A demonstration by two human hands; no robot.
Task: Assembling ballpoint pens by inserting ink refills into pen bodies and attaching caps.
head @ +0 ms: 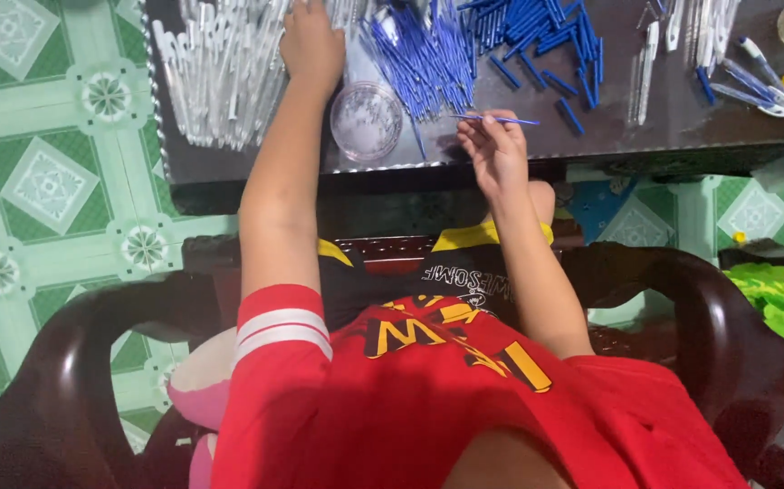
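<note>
Two bare arms reach forward from a seated person in a red shirt, over a dark, glossy chair (736,344), to a dark table (645,127) standing on green patterned floor tiles. Close to the table's near edge, the right hand (496,149) pinches a thin blue pen refill (496,118) between thumb and fingertips, held level. It looks light, slender and somewhat bendy, best gripped near its middle. Just to its left sits a small round clear plastic dish (367,119). Farther back, the left hand (312,45) rests curled, palm down, beside a heap of clear pen barrels (220,72) near the table's left edge; whether it grips one cannot be told. Behind lie piles of blue refills (424,54) and blue caps (546,36), smooth, hard plastic.
</note>
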